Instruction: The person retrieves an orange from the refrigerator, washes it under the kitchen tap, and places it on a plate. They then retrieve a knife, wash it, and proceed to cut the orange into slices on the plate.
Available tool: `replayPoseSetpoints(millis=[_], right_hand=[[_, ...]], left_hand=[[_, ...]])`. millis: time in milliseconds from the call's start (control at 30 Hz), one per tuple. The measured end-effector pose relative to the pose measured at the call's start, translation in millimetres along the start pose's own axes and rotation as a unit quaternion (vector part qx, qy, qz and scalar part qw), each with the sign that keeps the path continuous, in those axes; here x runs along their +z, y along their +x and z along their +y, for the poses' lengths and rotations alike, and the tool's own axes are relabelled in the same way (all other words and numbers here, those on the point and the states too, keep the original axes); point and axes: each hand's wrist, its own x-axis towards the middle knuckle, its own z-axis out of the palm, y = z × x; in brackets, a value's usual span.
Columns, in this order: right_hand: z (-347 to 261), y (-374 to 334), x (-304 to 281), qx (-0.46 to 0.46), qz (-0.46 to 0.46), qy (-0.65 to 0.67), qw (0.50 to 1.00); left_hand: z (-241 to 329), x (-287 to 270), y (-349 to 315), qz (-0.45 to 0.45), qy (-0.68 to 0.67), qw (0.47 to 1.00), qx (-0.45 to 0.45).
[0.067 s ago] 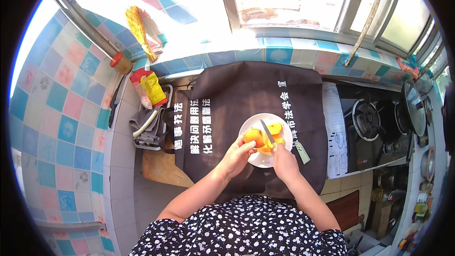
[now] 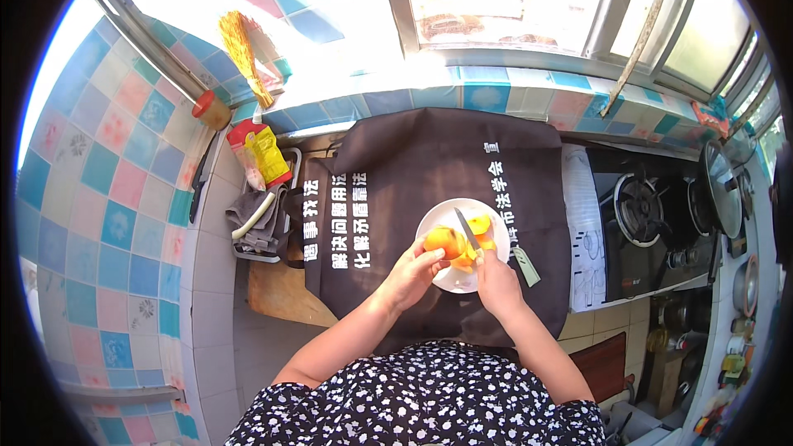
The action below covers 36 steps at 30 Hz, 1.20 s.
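Note:
My left hand (image 2: pixel 413 271) is closed around a round orange-yellow fruit (image 2: pixel 443 239), thumb on its near side. My right hand (image 2: pixel 496 282) grips a small knife (image 2: pixel 467 227), its blade pointing up and to the left beside the fruit. Both hands are over a white plate (image 2: pixel 446 210). Yellow pieces (image 2: pixel 479 224) of fruit or peel lie on that plate, partly hidden by the hands and knife. Whether the blade touches the fruit is hard to tell. Under the plate spreads a dark brown cloth (image 2: pixel 413 165) with white print.
A pale green flat object (image 2: pixel 525 267) lies just right of the plate. Further right is a black gas stove (image 2: pixel 661 223). At the left stand a rack with a grey cloth (image 2: pixel 263 216) and a red-and-yellow packet (image 2: pixel 263 153). A small straw brush (image 2: pixel 241 58) leans behind them.
The fruit is turned very slightly in my left hand. Otherwise the hands, knife and plate look the same.

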Motion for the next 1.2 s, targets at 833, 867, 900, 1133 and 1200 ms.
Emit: replayPoseSetpoints(millis=[833,867,900,1133,1200], right_hand=[[-20.3,-28.4,-22.9,-0.095,0.073,0.062,0.991],[-23.5,-30.0,-25.9,-0.101,0.084,0.053,0.990],[-26.7,-31.8,-28.8,-0.106,0.095,0.044,0.989],[-32.7,-47.6,-33.2,-0.157,0.094,-0.045,0.982],[-29.8,-46.6,-29.4,-0.172,0.108,-0.052,0.978]], left_hand=[[6.4,8.7,-13.6,-0.053,0.056,0.994,-0.080],[3.5,7.6,-12.6,-0.043,0.061,0.995,-0.068],[0.9,6.0,-11.7,-0.032,0.066,0.996,-0.055],[4.4,13.8,-10.5,0.101,0.151,0.983,0.030],[5.0,14.6,-11.0,0.094,0.148,0.984,0.020]])
